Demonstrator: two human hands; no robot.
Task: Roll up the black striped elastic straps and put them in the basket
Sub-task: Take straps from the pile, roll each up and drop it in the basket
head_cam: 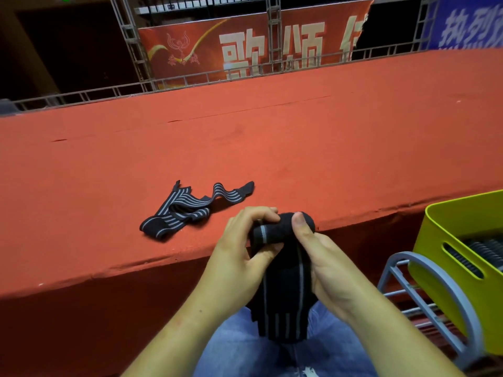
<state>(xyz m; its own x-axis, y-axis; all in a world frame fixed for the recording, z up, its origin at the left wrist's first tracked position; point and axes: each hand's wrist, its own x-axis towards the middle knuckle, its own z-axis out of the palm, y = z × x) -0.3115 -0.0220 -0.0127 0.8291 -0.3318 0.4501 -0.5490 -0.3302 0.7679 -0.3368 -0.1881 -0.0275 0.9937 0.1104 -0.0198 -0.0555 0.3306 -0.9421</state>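
a loose black striped strap [187,210] lies crumpled on the red-covered platform [272,137], left of the hands and apart from them. left hand [239,254]: fingers curled over the rolled top of a second strap [283,268], thumb pressing its near side. right hand [326,265]: thumb on top of the roll, fingers wrapped behind it; the unrolled tail hangs down over the person's jeans [245,346]. far right: yellow-green basket [441,240] on a grey wire rack [435,289], holding dark striped rolled straps [481,254], partly cut off by the frame edge.
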